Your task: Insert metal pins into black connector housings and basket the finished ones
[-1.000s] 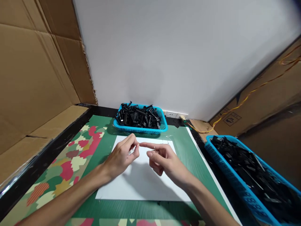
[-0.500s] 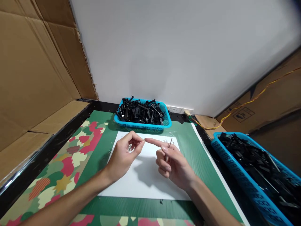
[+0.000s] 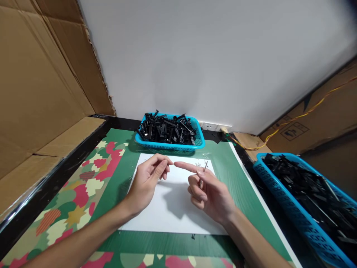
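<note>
the right hand (image 3: 213, 191), index finger stretched out, has its thumb and curled fingers closed on a thin metal rod (image 3: 206, 166) above white paper (image 3: 167, 219). the left hand (image 3: 145, 183) has its fingertips bunched beside that fingertip; whether it grips anything cannot be told. beyond stands a blue basket (image 3: 170, 146).

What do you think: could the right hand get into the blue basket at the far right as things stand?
Probably yes: nothing visible blocks the right hand from the open-topped blue basket, though the thin rod it holds may hamper picking up.
</note>
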Available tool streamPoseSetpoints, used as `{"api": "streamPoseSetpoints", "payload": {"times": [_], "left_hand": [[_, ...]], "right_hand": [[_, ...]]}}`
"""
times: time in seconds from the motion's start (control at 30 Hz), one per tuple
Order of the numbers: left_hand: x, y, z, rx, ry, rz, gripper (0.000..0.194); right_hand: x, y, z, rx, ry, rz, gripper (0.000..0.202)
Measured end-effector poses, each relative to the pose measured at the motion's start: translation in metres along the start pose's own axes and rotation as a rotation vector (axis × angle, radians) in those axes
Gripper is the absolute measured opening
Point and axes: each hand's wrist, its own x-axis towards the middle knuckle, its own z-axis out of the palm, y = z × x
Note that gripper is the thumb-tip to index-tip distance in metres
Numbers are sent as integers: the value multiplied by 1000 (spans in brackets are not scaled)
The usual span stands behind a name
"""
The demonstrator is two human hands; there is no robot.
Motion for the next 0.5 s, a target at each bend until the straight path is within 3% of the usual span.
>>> {"api": "streamPoseSetpoints", "payload": {"times": [0.13,0.2,0.37,0.5], "left_hand": [[2,-4,-1,1,-2,-1,26],[3,-6,-2,18,0,0,26],[5,-10,-10,121,27,50,30],[8,-11,-17,223,53,99,42]], "right_hand": [[1,0,-1,-68,30,-15,46],[4,-1,-5,-226,77,-46,46],[23,-12,-22,-1070,429,-332,35],[53,-30,-24,-1526,544,-436,33]]}}
